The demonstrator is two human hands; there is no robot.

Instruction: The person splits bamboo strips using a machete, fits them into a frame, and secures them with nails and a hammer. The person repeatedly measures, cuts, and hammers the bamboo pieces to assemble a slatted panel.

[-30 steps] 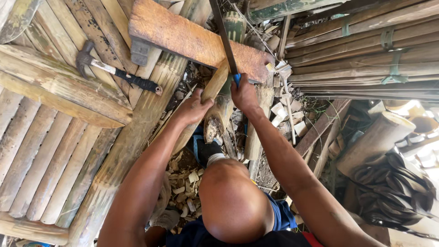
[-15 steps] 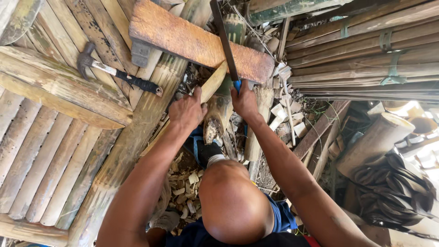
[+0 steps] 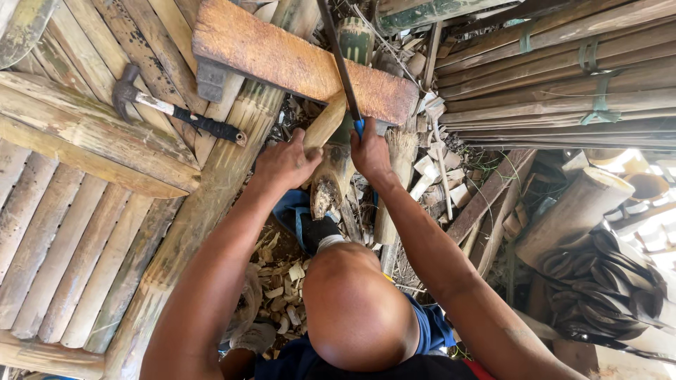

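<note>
Left hand (image 3: 287, 160) wraps the bamboo piece (image 3: 329, 165) under the orange plank (image 3: 282, 60); right hand (image 3: 370, 149) clenches the saw's blue handle (image 3: 359, 127). A hammer (image 3: 176, 112) lies left, wood chips (image 3: 282, 281) below.

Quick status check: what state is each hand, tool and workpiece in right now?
Left hand: gripping the bamboo piece.
Right hand: closed on the saw's blue handle.
Saw: blade tilted, crossing the wooden block.
Bamboo piece: leaning against the block.
Wooden block: lying flat.
Hammer: lying untouched on bamboo slats.
</note>
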